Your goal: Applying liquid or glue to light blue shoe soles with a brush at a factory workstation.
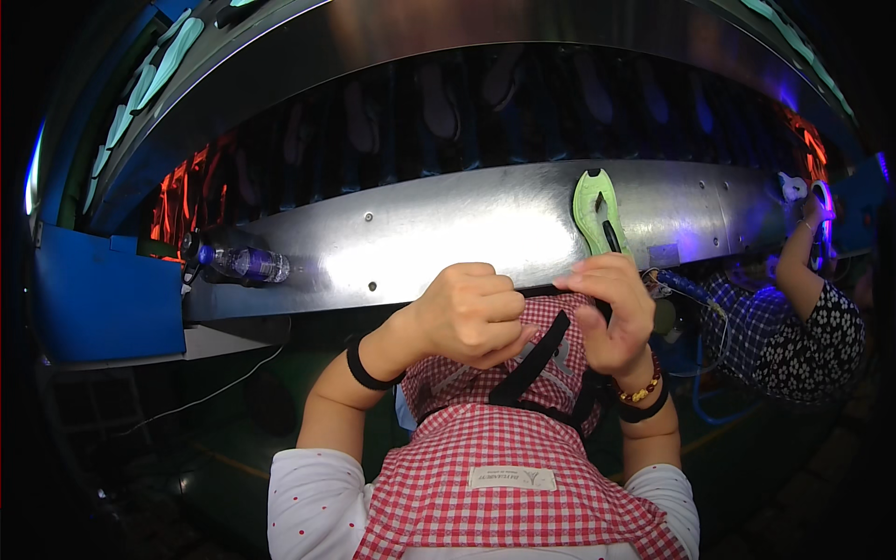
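Green sole-shaped part (590, 207) is seen on the metal surface (448, 229), upper right of centre in the frame, its lower end partly covered by the right hand (613, 313); contact cannot be told. Right hand is held half open, thumb spread from fingers. Left hand (474, 315), mid-frame, is curled into a loose fist; whether anything is gripped cannot be told. Black strap (534, 364) is seen below and between both hands, against the red checked apron (485, 443). Clear bottle (261, 265) is placed at frame left.
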Tool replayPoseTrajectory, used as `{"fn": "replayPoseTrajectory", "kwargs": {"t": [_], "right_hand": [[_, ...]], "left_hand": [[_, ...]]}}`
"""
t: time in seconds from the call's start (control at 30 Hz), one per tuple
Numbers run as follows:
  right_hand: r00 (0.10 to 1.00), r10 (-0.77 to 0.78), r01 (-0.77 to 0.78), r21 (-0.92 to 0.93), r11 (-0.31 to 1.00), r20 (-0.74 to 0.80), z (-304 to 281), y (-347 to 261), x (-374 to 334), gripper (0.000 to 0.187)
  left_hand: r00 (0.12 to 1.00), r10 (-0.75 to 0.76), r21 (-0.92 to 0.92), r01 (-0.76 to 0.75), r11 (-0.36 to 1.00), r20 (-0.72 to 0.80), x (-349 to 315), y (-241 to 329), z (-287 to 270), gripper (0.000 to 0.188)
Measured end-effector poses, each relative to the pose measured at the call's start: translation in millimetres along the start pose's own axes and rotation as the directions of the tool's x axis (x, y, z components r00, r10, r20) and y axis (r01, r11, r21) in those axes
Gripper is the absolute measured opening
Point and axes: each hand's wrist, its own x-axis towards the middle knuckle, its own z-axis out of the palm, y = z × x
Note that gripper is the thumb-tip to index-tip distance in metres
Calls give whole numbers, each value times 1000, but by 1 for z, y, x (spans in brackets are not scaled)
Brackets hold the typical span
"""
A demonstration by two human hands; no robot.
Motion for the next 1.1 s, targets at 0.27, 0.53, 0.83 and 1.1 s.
{"fn": "replayPoseTrajectory", "kwargs": {"t": [0.27,0.53,0.83,1.1], "right_hand": [[993,-28,66,-340,938,114,-6,-2,6,41],[950,-31,121,-274,954,311,1,-18,17,38],[995,99,-99,-202,974,-10,-1,3,4,6],[997,38,-46,-133,990,-65,3,11,4,7]], "left_hand": [[1000,-2,14,2,1000,4,-2,-1,0,31],[998,7,-7,-7,1000,-58,-1,-3,0,33],[998,32,57,-29,998,-49,1,-4,-4,33],[997,32,62,-28,998,-65,2,-2,-5,34]]}}
